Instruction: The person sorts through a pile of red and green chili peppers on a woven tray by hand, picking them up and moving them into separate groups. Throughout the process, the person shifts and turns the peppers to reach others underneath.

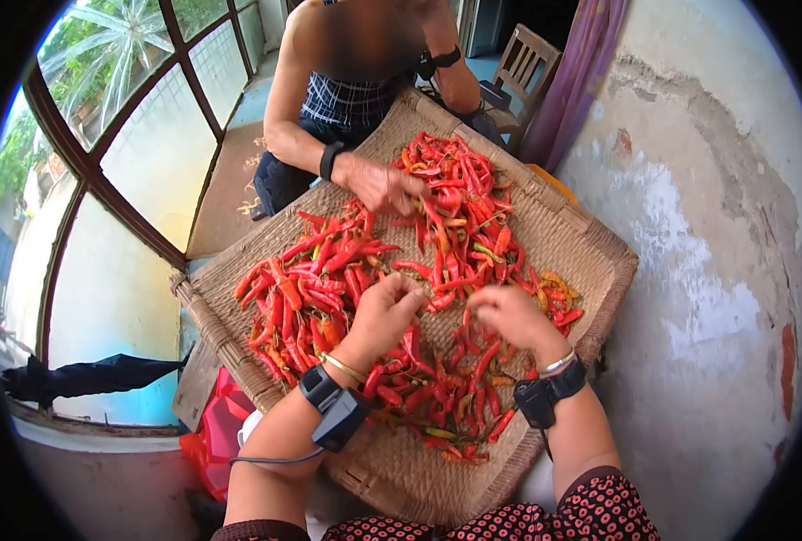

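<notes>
Red chili peppers (315, 293), with a few orange and green ones, lie in heaps on a woven tray (225, 302). Over the middle of the heap, my left hand (385, 311) is closed, its thumb and fingers drawn together; what they pinch, if anything, is too small to make out. To its right, my right hand (514, 316) hovers just above the chilies with bent fingers. Motion blurs those fingertips, so their grip does not show. Both my wrists carry a bracelet and a strapped black device.
Across the tray sits another person, whose hand (387, 185) reaches into the far chilies. A rough wall (690, 225) stands on the right, windows (148, 153) on the left. A wooden chair (523, 77) is behind; a red plastic bag (221, 433) lies lower left.
</notes>
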A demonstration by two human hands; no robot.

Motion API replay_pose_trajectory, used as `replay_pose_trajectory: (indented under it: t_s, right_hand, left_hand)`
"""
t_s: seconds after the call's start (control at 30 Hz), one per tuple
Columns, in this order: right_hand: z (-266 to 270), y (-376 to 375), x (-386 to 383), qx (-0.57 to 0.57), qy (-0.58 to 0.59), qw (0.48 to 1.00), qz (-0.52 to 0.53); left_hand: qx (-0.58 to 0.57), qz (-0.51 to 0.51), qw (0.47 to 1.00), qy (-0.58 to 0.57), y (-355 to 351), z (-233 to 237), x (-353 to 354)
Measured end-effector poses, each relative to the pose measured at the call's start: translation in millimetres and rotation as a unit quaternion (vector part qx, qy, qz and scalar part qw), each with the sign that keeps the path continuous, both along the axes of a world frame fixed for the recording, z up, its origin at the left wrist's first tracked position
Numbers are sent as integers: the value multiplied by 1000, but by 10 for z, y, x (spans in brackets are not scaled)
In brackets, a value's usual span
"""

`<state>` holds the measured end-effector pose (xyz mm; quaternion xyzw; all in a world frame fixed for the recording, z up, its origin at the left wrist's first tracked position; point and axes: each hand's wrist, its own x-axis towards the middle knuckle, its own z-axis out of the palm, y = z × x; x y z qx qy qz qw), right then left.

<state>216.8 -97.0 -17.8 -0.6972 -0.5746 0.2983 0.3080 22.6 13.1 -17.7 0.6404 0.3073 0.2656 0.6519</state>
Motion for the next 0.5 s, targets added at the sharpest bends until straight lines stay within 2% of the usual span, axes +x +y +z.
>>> replay_pose_trajectory:
  t_s: [0.07, 0.13, 0.17, 0.2, 0.27, 0.3, 0.33, 0.4, 0.47, 0.5]
  right_hand:
    - [150, 98, -31, 5, 247, 959, -141]
    - [53, 179, -54, 235, 384, 879, -154]
    - [53, 186, -71, 262, 421, 854, -158]
    - [27, 200, -79, 260, 421, 854, -160]
    - [-51, 205, -93, 239, 292, 898, -225]
    - [-54, 165, -82, 200, 178, 945, -190]
    - [-54, 159, -97, 144, 158, 965, -154]
    - [72, 87, -253, 41, 209, 975, -64]
    - [9, 54, -386, 28, 184, 982, 12]
    - [38, 26, -437, 15, 174, 984, 36]
  left_hand:
    - [-76, -1, 997, -4, 5, 64, -13]
    - [-80, -9, 997, 0, -1, 69, -15]
    - [-84, -11, 996, 2, -7, 65, -13]
    - [-86, -9, 996, 3, -6, 66, -7]
    - [-89, -9, 996, 6, -11, 80, -6]
    - [-101, -2, 995, -3, -13, 95, -3]
    - [-113, 5, 993, -11, -16, 96, 0]
    - [-140, 2, 990, -23, -23, 75, -3]
    - [-222, 6, 972, -80, -33, 60, -9]
    - [-223, 6, 971, -80, -35, 54, -8]
